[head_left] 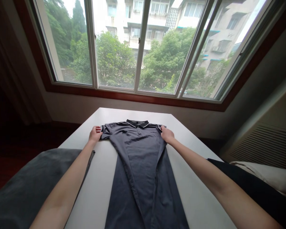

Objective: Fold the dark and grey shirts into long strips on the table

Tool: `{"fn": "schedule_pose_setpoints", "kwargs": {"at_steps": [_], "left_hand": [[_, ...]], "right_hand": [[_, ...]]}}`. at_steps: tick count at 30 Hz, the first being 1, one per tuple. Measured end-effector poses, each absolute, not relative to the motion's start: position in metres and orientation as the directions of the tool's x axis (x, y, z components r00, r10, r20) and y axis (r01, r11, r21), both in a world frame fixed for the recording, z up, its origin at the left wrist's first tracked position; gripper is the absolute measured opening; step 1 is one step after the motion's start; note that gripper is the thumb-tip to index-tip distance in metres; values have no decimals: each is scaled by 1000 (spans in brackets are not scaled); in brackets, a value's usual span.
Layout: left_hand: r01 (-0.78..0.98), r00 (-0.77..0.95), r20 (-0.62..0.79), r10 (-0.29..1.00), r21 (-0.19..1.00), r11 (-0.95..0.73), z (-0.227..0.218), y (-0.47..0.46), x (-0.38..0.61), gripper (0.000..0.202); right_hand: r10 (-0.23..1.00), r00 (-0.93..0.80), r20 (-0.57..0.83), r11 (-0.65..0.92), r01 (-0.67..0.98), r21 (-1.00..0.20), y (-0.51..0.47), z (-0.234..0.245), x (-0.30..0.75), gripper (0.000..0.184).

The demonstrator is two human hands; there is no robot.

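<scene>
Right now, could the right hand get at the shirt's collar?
Likely yes: the collar lies uncovered, and only shirt fabric separates it from the right hand, which would probably release the sleeve first.

Wide sliding window (141,44) fills the far side: white sashes, reddish-brown surround (133,98). Outside: green trees (116,58), pale multi-storey building (154,19), bright sky. Daylight through the glass; room itself dim, corners near black. Pale wall (69,106) below the window, in shadow. Dark curtain (21,70) hangs left. Floor (2,171) dark reddish, glossy. White desk (193,187) near the window, far corners cut at an angle. Right: beige unit with horizontal slats (274,141), function unclear.
</scene>
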State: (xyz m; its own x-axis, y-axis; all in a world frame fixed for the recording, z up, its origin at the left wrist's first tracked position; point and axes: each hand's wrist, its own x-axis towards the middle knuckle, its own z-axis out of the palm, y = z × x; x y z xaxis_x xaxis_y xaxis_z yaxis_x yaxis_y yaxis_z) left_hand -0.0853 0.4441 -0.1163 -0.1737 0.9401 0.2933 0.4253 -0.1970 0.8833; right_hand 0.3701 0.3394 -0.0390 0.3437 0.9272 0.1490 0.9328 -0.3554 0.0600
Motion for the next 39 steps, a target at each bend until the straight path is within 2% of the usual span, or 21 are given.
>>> {"fn": "schedule_pose_setpoints", "kwargs": {"at_steps": [4,7,12,15,17,19,22,25,28,30,33,36,39], "left_hand": [[426,-161,298,941,881,-206,-118,446,-85,30],[439,-144,300,943,874,-210,-117,445,-84,28],[494,-108,293,950,845,-205,-113,440,-84,22],[544,-80,295,952,813,-206,-110,435,-84,21],[583,-71,312,948,784,-214,-106,431,-83,23],[622,-49,332,942,748,-231,-97,426,-81,25],[663,66,355,933,683,-307,-72,414,-68,27],[631,320,332,887,624,-461,-35,388,-41,28],[483,656,250,712,586,-651,-1,331,-7,32],[262,898,191,396,491,-831,14,277,9,36],[62,995,58,85,326,-943,21,195,19,40],[-29,999,-21,-34,205,-978,10,140,18,35],[-33,998,-45,-37,82,-996,-3,120,13,21]], "right_hand": [[825,516,231,-512,855,-80,321,-38,427,36],[747,628,218,-612,777,-145,297,-46,468,31],[728,664,170,-638,747,-187,270,-58,473,22],[845,479,237,-429,872,-234,249,-57,427,21],[931,226,287,-144,949,-279,219,-53,381,19],[972,-6,237,85,942,-325,177,-46,332,26],[934,-336,121,357,867,-347,110,-31,272,41],[824,-566,15,539,777,-324,69,-14,242,64],[761,-644,-84,600,747,-286,58,-4,234,63],[742,-661,-113,624,743,-242,58,-3,235,55],[723,-682,-115,661,730,-175,59,-8,239,38],[727,-680,-97,667,732,-136,56,-12,241,25],[757,-650,-64,640,758,-123,49,-7,248,23]]}}
